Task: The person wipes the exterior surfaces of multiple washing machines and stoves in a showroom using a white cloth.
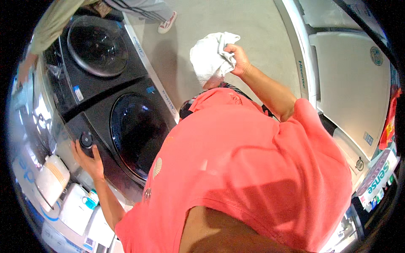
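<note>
My right hand (238, 60) grips a bunched white cloth (210, 57) above the floor in front of me. At the left, my left hand (90, 161) has its fingers spread around the round control knob (86, 139) of a dark front-loading washing machine (98, 126); whether the fingertips touch it I cannot tell. The machine's round glass door (137, 136) lies between that hand and my body. A second dark front loader with a silver-rimmed door (97, 46) stands beside it.
A white Hisense refrigerator (348, 82) stands along the right side. Another person's leg and red-and-white shoe (167, 22) show at the top, with a sleeve (52, 27) at upper left. White appliances (76, 208) line the lower left. A Midea-marked base strip (148, 63) edges the washing machines.
</note>
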